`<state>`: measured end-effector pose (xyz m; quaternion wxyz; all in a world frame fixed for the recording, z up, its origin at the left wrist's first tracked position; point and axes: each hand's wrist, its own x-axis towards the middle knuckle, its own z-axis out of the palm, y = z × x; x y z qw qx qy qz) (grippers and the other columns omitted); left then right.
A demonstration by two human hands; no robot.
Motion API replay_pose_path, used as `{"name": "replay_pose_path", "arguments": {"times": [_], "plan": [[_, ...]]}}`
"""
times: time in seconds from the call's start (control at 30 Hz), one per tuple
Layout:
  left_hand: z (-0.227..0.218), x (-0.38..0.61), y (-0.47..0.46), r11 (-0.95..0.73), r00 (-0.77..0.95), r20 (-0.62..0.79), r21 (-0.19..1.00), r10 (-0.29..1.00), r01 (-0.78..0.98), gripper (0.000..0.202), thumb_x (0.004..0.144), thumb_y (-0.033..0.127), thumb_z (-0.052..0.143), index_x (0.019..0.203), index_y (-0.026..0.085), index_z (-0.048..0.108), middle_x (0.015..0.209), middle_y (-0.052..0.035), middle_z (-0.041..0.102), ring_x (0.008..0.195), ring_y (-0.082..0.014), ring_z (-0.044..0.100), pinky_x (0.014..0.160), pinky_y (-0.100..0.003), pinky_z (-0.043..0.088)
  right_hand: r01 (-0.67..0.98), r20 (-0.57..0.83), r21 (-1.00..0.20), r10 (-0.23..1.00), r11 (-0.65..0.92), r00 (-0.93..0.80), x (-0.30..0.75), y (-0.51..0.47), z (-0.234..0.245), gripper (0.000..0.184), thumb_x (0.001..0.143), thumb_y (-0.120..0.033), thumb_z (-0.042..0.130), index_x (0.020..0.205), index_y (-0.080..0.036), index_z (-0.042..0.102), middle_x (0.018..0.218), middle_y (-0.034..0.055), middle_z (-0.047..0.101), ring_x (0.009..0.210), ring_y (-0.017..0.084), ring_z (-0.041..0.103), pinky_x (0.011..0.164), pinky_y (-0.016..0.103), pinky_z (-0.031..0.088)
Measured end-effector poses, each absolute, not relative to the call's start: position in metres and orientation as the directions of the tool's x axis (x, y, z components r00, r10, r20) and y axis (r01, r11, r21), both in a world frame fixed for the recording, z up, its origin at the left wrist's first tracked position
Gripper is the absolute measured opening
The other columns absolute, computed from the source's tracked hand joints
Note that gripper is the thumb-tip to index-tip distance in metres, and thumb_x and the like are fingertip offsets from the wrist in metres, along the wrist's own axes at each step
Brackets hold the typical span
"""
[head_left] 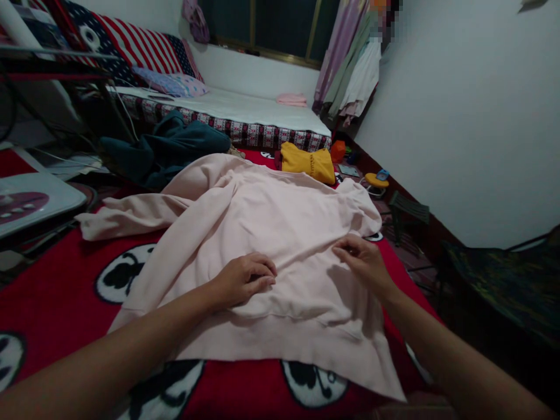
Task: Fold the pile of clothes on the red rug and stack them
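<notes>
A pale pink sweatshirt (262,227) lies spread out on a red blanket (56,291) with black and white figures. One sleeve stretches out to the left. My left hand (242,280) rests on the lower middle of the sweatshirt with its fingers curled in, pressing the cloth. My right hand (363,259) is on the sweatshirt's right side, fingers bent and pinched together on the fabric.
A yellow garment (306,162) and a dark teal one (168,149) lie beyond the sweatshirt. Behind them is a mattress (245,111) with a striped pillow (140,46). Clothes (354,64) hang at the window. A white wall (459,116) runs along the right, small items at its foot.
</notes>
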<state>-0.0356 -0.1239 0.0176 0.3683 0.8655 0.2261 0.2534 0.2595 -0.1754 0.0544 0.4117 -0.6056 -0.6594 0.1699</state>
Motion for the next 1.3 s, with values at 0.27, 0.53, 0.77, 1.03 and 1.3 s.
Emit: {"name": "replay_pose_path", "arguments": {"times": [0.27, 0.53, 0.77, 1.03, 1.3], "plan": [[0.02, -0.033, -0.125, -0.639, 0.761, 0.271, 0.732, 0.589, 0.234, 0.015, 0.087, 0.023, 0.058, 0.08, 0.02, 0.071, 0.095, -0.0029, 0.068, 0.09, -0.015, 0.06, 0.081, -0.025, 0.044, 0.752, 0.546, -0.425, 0.52, -0.503, 0.657, 0.463, -0.18, 0.109, 0.02, 0.077, -0.035, 0.066, 0.084, -0.019, 0.076, 0.082, 0.0198, 0.069, 0.079, 0.029, 0.065, 0.062, 0.04, 0.041], [0.019, -0.035, -0.128, -0.658, 0.767, 0.278, 0.715, 0.578, 0.237, 0.011, 0.085, 0.018, 0.059, 0.085, 0.02, 0.07, 0.098, -0.0028, 0.066, 0.092, -0.0153, 0.059, 0.083, -0.026, 0.044, 0.952, 0.511, -0.301, 0.834, -0.052, 0.207, 0.401, -0.163, 0.094, 0.043, 0.068, -0.02, 0.068, 0.111, -0.021, 0.066, 0.113, 0.0159, 0.064, 0.109, 0.035, 0.058, 0.092, 0.049, 0.046], [0.022, -0.036, -0.132, -0.718, 0.761, 0.343, 0.66, 0.55, 0.221, 0.014, 0.086, 0.018, 0.056, 0.092, 0.02, 0.069, 0.102, -0.0061, 0.064, 0.093, -0.0164, 0.059, 0.083, -0.027, 0.046, 0.836, -0.029, -0.495, 0.956, 0.239, -0.291, 0.292, -0.193, 0.075, 0.025, 0.07, -0.016, 0.065, 0.093, -0.023, 0.069, 0.101, 0.0056, 0.066, 0.089, 0.02, 0.062, 0.077, 0.03, 0.049], [0.023, -0.036, -0.134, -0.805, 0.782, 0.439, 0.579, 0.442, 0.13, 0.017, 0.09, 0.021, 0.053, 0.1, 0.02, 0.067, 0.104, -0.0084, 0.065, 0.096, -0.0175, 0.061, 0.085, -0.03, 0.049, 0.897, -0.121, -0.386, 0.952, 0.215, -0.28, 0.291, -0.197, 0.057, 0.013, 0.067, -0.005, 0.062, 0.071, -0.018, 0.061, 0.08, 0.0025, 0.06, 0.075, 0.015, 0.053, 0.066, 0.025, 0.039], [0.021, -0.041, -0.135, -0.84, 0.768, 0.446, 0.5, 0.459, 0.211, 0.036, 0.086, 0.026, 0.058, 0.123, 0.023, 0.06, 0.14, -0.0127, 0.048, 0.12, -0.0255, 0.052, 0.099, -0.041, 0.045, 0.722, -0.046, -0.672, 0.964, 0.165, -0.263, 0.311, -0.216, 0.084, 0.003, 0.08, -0.021, 0.058, 0.078, -0.018, 0.058, 0.095, 0.0062, 0.065, 0.089, 0.019, 0.059, 0.078, 0.029, 0.045]]}}
